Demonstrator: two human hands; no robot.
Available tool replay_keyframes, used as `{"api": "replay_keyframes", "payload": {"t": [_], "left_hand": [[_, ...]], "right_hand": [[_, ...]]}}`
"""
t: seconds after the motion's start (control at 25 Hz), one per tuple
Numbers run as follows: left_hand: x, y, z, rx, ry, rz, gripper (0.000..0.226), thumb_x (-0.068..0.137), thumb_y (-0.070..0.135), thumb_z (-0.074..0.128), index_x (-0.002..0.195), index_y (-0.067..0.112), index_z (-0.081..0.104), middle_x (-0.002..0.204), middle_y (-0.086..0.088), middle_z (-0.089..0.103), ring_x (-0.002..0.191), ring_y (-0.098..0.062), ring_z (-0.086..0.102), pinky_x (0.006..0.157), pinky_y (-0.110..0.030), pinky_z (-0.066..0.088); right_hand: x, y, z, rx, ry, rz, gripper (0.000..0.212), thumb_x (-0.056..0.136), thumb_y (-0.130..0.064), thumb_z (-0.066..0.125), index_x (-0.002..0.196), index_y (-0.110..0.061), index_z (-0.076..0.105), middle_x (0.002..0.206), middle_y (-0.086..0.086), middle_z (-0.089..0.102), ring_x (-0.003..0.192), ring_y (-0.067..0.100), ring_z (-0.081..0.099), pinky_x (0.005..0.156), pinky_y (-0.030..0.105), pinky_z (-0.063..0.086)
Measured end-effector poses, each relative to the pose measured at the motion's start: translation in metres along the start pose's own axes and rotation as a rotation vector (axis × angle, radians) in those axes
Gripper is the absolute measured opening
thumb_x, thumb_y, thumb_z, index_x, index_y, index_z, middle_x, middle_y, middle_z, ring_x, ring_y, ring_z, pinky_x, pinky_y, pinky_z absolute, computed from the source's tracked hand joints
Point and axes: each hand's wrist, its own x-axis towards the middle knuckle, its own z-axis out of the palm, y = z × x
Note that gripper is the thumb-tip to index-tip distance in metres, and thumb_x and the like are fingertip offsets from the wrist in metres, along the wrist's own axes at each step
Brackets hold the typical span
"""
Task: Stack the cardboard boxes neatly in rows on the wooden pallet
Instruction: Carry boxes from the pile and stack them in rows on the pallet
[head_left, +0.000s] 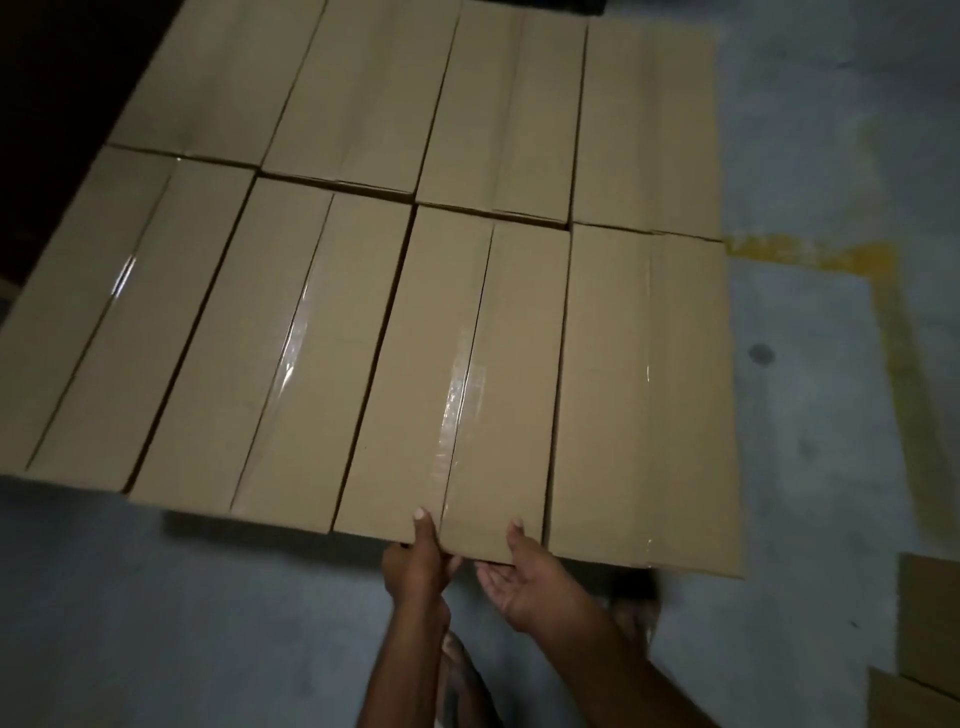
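Note:
Long brown cardboard boxes lie side by side in two rows, a near row and a far row (363, 93). Clear tape runs along their top seams. The third box from the left in the near row (457, 374) has both my hands on its near end. My left hand (418, 561) grips the near edge with its thumb on top. My right hand (519, 577) holds the same edge from below, thumb on top. The wooden pallet is hidden under the boxes.
Grey concrete floor (810, 415) surrounds the stack, with a worn yellow painted line (883, 312) to the right. More cardboard (924, 649) sits at the lower right corner. My feet show below my arms. The far left is dark.

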Motion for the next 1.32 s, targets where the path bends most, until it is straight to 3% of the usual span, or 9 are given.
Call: {"api": "replay_keyframes", "payload": {"t": [0.12, 0.48, 0.56, 0.72, 0.8, 0.96, 1.08, 1.24, 1.32], "left_hand": [[-0.001, -0.006, -0.003, 0.031, -0.061, 0.001, 0.052, 0.098, 0.029, 0.068, 0.125, -0.013, 0.058, 0.115, -0.028, 0.067, 0.095, -0.036, 0.07, 0.053, -0.026, 0.061], [0.005, -0.02, -0.014, 0.037, -0.11, 0.066, 0.042, 0.098, 0.028, 0.067, 0.121, -0.007, 0.062, 0.112, -0.023, 0.07, 0.095, -0.032, 0.072, 0.062, -0.028, 0.063], [0.005, -0.016, -0.019, 0.097, -0.111, 0.049, 0.043, 0.097, 0.033, 0.068, 0.115, -0.006, 0.064, 0.105, -0.022, 0.073, 0.089, -0.033, 0.074, 0.063, -0.032, 0.064], [-0.001, -0.003, -0.034, 0.543, 0.005, 0.278, 0.047, 0.096, 0.047, 0.067, 0.073, 0.006, 0.073, 0.061, -0.004, 0.073, 0.061, -0.022, 0.074, 0.072, -0.04, 0.063], [-0.006, 0.003, -0.043, 0.602, 0.127, 0.338, 0.05, 0.094, 0.053, 0.065, 0.074, 0.007, 0.071, 0.06, -0.003, 0.072, 0.06, -0.02, 0.072, 0.072, -0.039, 0.061], [0.0, 0.015, -0.027, 0.242, 0.254, 0.108, 0.047, 0.086, 0.049, 0.077, 0.107, 0.011, 0.057, 0.115, -0.012, 0.064, 0.097, -0.032, 0.066, 0.089, -0.05, 0.058], [0.013, 0.047, -0.007, -0.171, 0.253, -0.243, 0.082, 0.068, 0.045, 0.087, 0.133, 0.018, 0.044, 0.135, -0.005, 0.053, 0.112, -0.029, 0.06, 0.098, -0.051, 0.052], [0.032, 0.057, 0.011, -0.323, -0.001, -0.332, 0.052, 0.087, 0.054, 0.065, 0.124, 0.018, 0.066, 0.12, -0.013, 0.071, 0.113, -0.037, 0.066, 0.104, -0.057, 0.047], [0.044, 0.047, 0.02, -0.351, 0.01, -0.346, 0.062, 0.074, 0.055, 0.068, 0.127, 0.021, 0.066, 0.117, -0.013, 0.073, 0.107, -0.039, 0.069, 0.099, -0.068, 0.047]], "right_hand": [[0.004, 0.006, -0.012, -0.027, -0.013, -0.046, 0.055, 0.097, -0.036, 0.066, 0.132, 0.004, 0.055, 0.11, 0.025, 0.065, 0.108, 0.032, 0.063, 0.093, 0.037, 0.054], [0.015, 0.021, -0.033, -0.077, -0.04, -0.209, 0.042, 0.099, -0.019, 0.065, 0.13, 0.008, 0.054, 0.124, 0.027, 0.065, 0.112, 0.032, 0.067, 0.097, 0.036, 0.053], [0.004, 0.024, -0.038, -0.267, -0.013, -0.24, 0.031, 0.101, -0.015, 0.065, 0.122, 0.008, 0.061, 0.117, 0.028, 0.07, 0.11, 0.034, 0.071, 0.093, 0.038, 0.056], [-0.004, 0.015, -0.041, -0.777, 0.225, -0.633, 0.021, 0.092, -0.018, 0.067, 0.073, -0.009, 0.072, 0.072, 0.008, 0.075, 0.065, 0.022, 0.069, 0.067, 0.036, 0.058], [-0.009, -0.011, -0.022, -0.93, 0.249, -0.893, 0.012, 0.091, -0.02, 0.067, 0.083, -0.013, 0.073, 0.083, 0.003, 0.075, 0.079, 0.022, 0.07, 0.075, 0.031, 0.055], [-0.003, -0.109, 0.06, -1.283, 0.174, -1.344, 0.032, 0.095, -0.018, 0.06, 0.126, -0.015, 0.066, 0.125, 0.007, 0.064, 0.118, 0.025, 0.058, 0.1, 0.034, 0.048], [0.005, -0.181, 0.131, -1.563, 0.216, -1.41, 0.057, 0.1, -0.031, 0.055, 0.152, -0.012, 0.042, 0.156, 0.011, 0.041, 0.144, 0.031, 0.036, 0.117, 0.04, 0.033], [0.019, -0.255, 0.206, -1.825, 0.302, -1.439, 0.071, 0.104, -0.048, 0.047, 0.16, -0.009, 0.025, 0.168, 0.011, 0.022, 0.153, 0.032, 0.02, 0.12, 0.049, 0.023], [0.03, -0.282, 0.228, -1.872, 0.364, -1.416, 0.074, 0.104, -0.053, 0.045, 0.16, -0.009, 0.025, 0.169, 0.012, 0.019, 0.154, 0.032, 0.019, 0.12, 0.052, 0.023]]}}
